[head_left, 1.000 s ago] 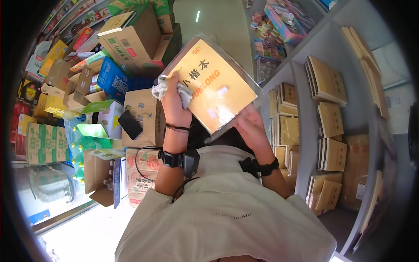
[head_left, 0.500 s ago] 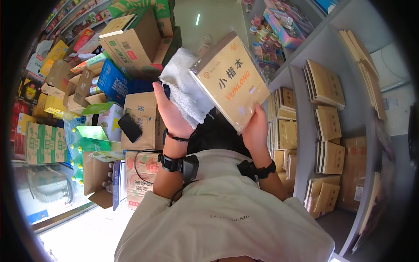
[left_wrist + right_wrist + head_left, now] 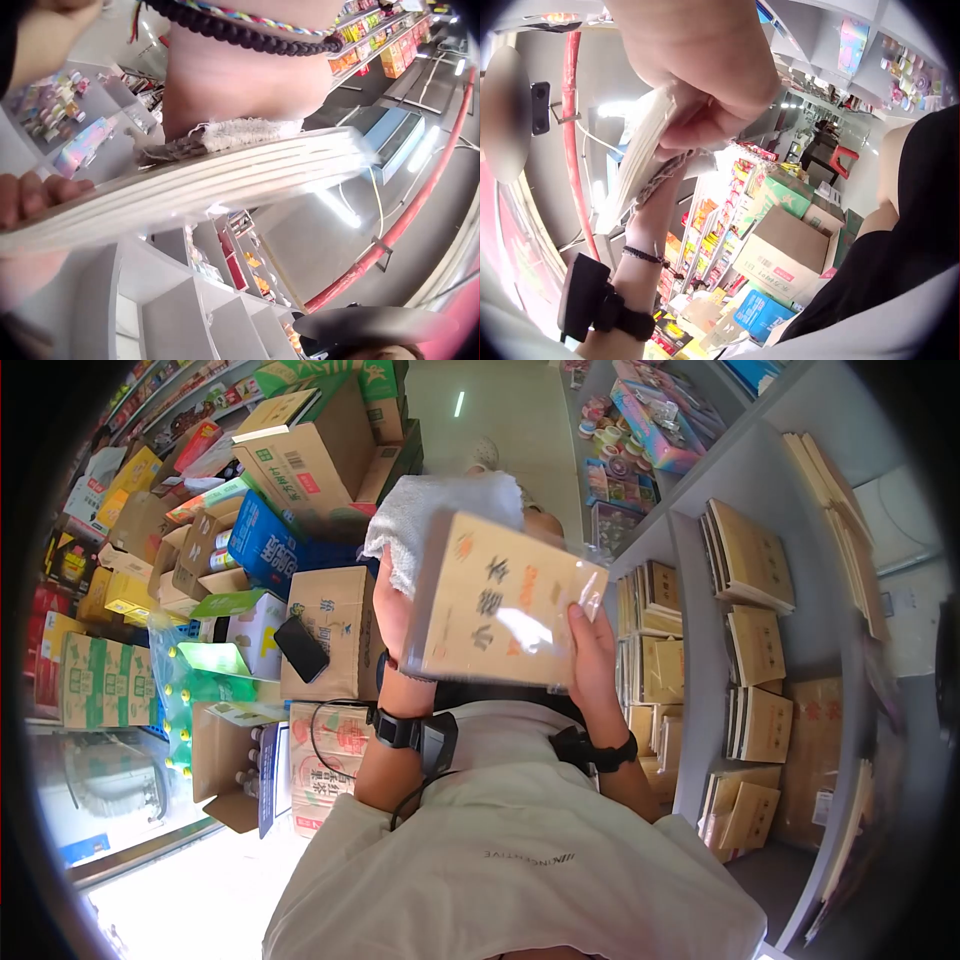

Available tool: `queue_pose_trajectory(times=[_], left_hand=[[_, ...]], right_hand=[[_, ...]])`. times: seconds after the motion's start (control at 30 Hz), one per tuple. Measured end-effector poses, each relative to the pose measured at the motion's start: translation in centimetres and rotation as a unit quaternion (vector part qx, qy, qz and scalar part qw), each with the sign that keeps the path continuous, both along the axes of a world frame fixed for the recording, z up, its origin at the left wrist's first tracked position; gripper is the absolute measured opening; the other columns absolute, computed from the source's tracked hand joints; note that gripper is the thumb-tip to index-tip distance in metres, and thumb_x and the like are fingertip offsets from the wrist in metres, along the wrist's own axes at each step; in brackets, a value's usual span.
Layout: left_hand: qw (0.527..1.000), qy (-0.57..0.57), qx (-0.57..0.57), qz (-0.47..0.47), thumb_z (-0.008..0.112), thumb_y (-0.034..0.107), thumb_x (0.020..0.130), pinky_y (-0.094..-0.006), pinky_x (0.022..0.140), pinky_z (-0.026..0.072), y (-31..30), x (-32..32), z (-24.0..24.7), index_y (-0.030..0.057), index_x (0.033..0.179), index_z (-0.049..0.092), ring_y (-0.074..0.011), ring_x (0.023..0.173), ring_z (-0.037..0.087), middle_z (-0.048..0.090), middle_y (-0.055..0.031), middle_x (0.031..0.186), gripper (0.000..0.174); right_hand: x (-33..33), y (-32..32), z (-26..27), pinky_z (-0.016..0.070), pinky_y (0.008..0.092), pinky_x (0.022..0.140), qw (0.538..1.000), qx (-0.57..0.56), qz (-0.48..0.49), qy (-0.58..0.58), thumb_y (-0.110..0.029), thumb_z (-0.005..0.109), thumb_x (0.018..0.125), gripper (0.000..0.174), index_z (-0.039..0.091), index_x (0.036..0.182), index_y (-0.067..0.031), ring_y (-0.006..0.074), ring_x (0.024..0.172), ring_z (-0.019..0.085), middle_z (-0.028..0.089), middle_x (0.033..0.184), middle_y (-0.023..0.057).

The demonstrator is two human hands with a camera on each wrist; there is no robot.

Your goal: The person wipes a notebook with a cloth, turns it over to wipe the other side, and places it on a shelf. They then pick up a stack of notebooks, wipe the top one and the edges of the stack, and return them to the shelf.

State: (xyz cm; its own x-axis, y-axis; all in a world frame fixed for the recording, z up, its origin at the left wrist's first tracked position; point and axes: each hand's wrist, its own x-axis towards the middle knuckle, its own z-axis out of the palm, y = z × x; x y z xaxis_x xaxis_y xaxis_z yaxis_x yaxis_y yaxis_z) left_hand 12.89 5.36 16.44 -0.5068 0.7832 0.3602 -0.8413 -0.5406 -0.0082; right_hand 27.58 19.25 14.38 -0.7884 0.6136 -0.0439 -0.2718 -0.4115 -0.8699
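My right hand [image 3: 592, 660] pinches one edge of a plastic-wrapped pack of tan notebooks [image 3: 480, 645], its thumb over the cover and its fingers underneath. The cover, with black characters and orange lettering, faces up in the head view. The pages of several notebooks [image 3: 225, 176] show edge-on in the left wrist view. Under the pack's far-left side, a whitish cloth [image 3: 400, 510] drapes over my left hand [image 3: 392, 610], and its fingers are hidden by cloth and pack. In the right wrist view the cloth [image 3: 660, 176] lies right against the pack's underside.
Grey shelves [image 3: 690, 590] on the right hold stacks of similar notebooks [image 3: 750, 555]. To the left stand cardboard boxes [image 3: 335, 610], one with a black phone [image 3: 302, 648] on it. Green-wrapped bottles [image 3: 200, 685] stand farther left. Pale floor [image 3: 500, 410] lies ahead.
My left hand has let go of the pack, and the cloth has spread out over that hand. The right hand has turned the pack counter-clockwise and brought it left, over the cloth.
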Motion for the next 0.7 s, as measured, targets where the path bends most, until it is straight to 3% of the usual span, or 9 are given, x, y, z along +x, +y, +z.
queue_pose_trajectory(times=[0.03,0.07,0.13,0.2,0.23,0.27,0.33,0.47,0.7], left_hand=[[0.979,-0.010,-0.161,0.128,0.039,0.042,0.092,-0.0371,0.089,0.0433,-0.2,0.5,-0.4,0.0049,0.123,0.048,-0.0248,0.103,0.054,0.054,-0.0098,0.119,0.049],[0.987,0.033,-0.124,0.097,0.039,0.040,0.093,-0.0325,0.080,0.0477,-0.5,1.1,-0.1,0.0058,0.118,0.051,-0.0208,0.091,0.058,0.057,-0.0092,0.109,0.044],[0.947,0.138,-0.176,0.230,0.039,0.038,0.094,-0.0281,0.075,0.0492,-0.7,2.3,-1.4,0.0053,0.118,0.050,-0.0183,0.086,0.059,0.059,-0.0085,0.104,0.042],[0.838,0.187,-0.419,0.296,0.038,0.037,0.095,-0.0253,0.074,0.0492,-0.3,3.4,0.9,0.0043,0.118,0.049,-0.0164,0.088,0.059,0.059,-0.0079,0.103,0.042],[0.909,0.168,-0.276,0.264,0.037,0.039,0.094,-0.0276,0.078,0.0490,-0.1,3.6,0.8,0.0028,0.122,0.046,-0.0176,0.093,0.058,0.057,-0.0090,0.108,0.047],[0.994,0.004,-0.100,0.042,0.037,0.042,0.094,-0.0324,0.085,0.0464,0.3,2.3,-0.3,0.0022,0.126,0.043,-0.0209,0.101,0.056,0.055,-0.0115,0.117,0.052],[0.999,0.049,-0.005,0.019,0.036,0.043,0.093,-0.0383,0.097,0.0382,1.1,2.1,-1.5,0.0020,0.131,0.037,-0.0248,0.112,0.050,0.049,-0.0131,0.126,0.056],[0.995,0.058,-0.072,0.036,0.038,0.039,0.092,-0.0435,0.102,0.0313,1.3,3.0,0.5,0.0044,0.134,0.033,-0.0300,0.120,0.042,0.040,-0.0129,0.134,0.054],[0.934,0.070,-0.252,0.244,0.036,0.041,0.092,-0.0445,0.103,0.0305,0.8,2.8,2.7,0.0045,0.135,0.032,-0.0313,0.122,0.040,0.039,-0.0136,0.136,0.056]], right_hand=[[0.2,0.0,0.1,0.0410,0.0255,0.089,0.999,0.015,0.028,-0.010,-0.013,0.045,0.094,0.035,0.040,0.127,-0.0015,0.0106,0.105,0.050,0.053,0.118,0.0056],[0.3,0.0,0.1,0.0410,0.0255,0.089,0.999,0.016,0.028,-0.010,-0.013,0.045,0.094,0.035,0.040,0.127,-0.0015,0.0106,0.105,0.050,0.053,0.118,0.0056],[0.4,0.1,0.2,0.0412,0.0253,0.089,0.997,0.041,0.070,-0.018,-0.015,0.045,0.094,0.034,0.043,0.125,-0.0012,0.0103,0.104,0.050,0.054,0.116,0.0051],[0.0,0.1,0.2,0.0413,0.0251,0.088,0.999,0.026,0.045,-0.007,-0.017,0.045,0.095,0.033,0.044,0.124,-0.0010,0.0105,0.104,0.051,0.054,0.115,0.0052],[-0.2,0.1,0.2,0.0414,0.0249,0.087,1.000,0.009,0.019,0.004,-0.018,0.045,0.095,0.033,0.045,0.123,-0.0008,0.0106,0.103,0.051,0.055,0.114,0.0054],[-0.5,0.2,0.2,0.0414,0.0249,0.087,1.000,0.009,0.019,0.004,-0.018,0.045,0.095,0.033,0.045,0.123,-0.0008,0.0106,0.103,0.051,0.055,0.114,0.0054],[-1.0,0.3,0.1,0.0414,0.0258,0.087,0.997,-0.041,-0.066,0.021,-0.019,0.045,0.095,0.033,0.045,0.121,-0.0004,0.0118,0.102,0.052,0.055,0.114,0.0060],[-0.6,1.3,-0.3,0.0410,0.0272,0.089,0.992,-0.046,-0.115,0.007,-0.019,0.045,0.095,0.033,0.044,0.122,-0.0001,0.0135,0.103,0.052,0.054,0.115,0.0070],[0.5,0.3,-0.3,0.0391,0.0298,0.093,0.996,-0.020,-0.069,-0.046,-0.020,0.043,0.095,0.037,0.041,0.126,-0.0001,0.0160,0.109,0.050,0.052,0.120,0.0082]])
